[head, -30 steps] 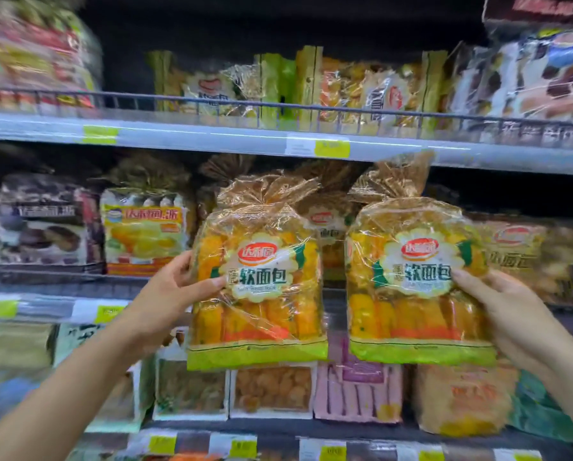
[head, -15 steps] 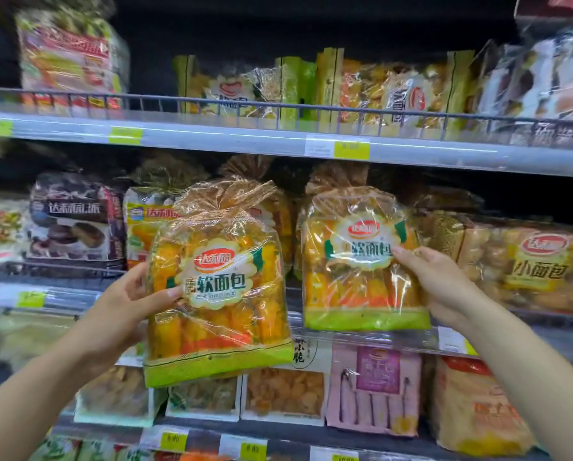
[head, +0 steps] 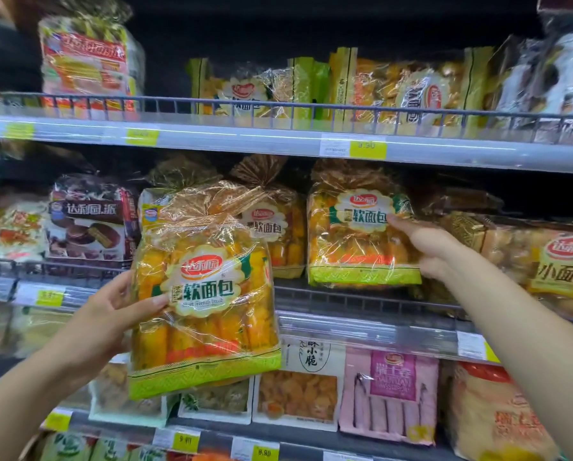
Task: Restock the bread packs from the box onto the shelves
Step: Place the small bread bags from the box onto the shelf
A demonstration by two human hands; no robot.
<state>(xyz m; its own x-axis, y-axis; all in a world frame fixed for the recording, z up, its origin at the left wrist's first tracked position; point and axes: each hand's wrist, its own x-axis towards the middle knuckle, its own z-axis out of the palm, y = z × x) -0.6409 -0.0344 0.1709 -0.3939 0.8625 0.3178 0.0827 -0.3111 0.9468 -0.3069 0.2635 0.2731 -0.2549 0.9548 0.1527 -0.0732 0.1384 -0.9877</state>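
Pushing its pack (head: pixel 361 227) onto the middle shelf (head: pixel 361 299), the right hand (head: pixel 424 244) has carried it from mid-air to standing upright, fingers still closed on its side. The left hand (head: pixel 112 314) keeps gripping the second pack (head: pixel 205 291), unshelved, next to place.

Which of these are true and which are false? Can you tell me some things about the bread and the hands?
1. The left hand holds a bread pack. True.
2. The right hand is empty. False: it grips a second pack on the middle shelf.
3. Both packs have green bottom edges. True.
4. The left pack sits on the shelf. False: it is held in front of it.
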